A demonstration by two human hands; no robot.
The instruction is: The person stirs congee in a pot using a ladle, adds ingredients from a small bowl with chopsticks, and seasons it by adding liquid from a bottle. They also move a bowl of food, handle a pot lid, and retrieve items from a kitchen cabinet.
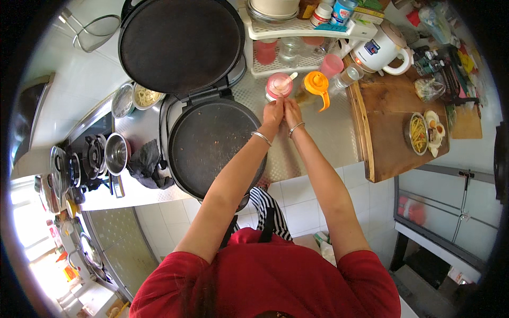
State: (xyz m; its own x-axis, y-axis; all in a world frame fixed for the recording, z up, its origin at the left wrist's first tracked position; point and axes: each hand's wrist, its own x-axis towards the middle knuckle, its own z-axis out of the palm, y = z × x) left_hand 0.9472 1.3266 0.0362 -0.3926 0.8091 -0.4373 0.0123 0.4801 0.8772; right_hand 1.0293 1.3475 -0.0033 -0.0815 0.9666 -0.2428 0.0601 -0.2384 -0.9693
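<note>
A small jar with a clear pink lid [279, 84] stands on the metal countertop in front of me, with a pale spoon handle [293, 75] at its far right edge. My left hand [273, 113] and my right hand [293, 112] are close together at the jar's near side, fingertips against its edge. How firmly the fingers grip is hidden by the backs of my hands. Just right of the jar is a pitcher with an orange lid and handle [317, 84]. Beneath my left forearm lies the round black lower plate of an electric griddle [210, 139], with crumbs on it.
The griddle's upper plate [181, 43] stands raised behind. A white shelf rack [286, 67] holds cups and jars. At right, an electric kettle [377, 49] and a bowl of yellow strips [418, 134] sit on a wooden board [391, 103]. Left are a steel bowl [117, 154] and dark cloth [148, 165].
</note>
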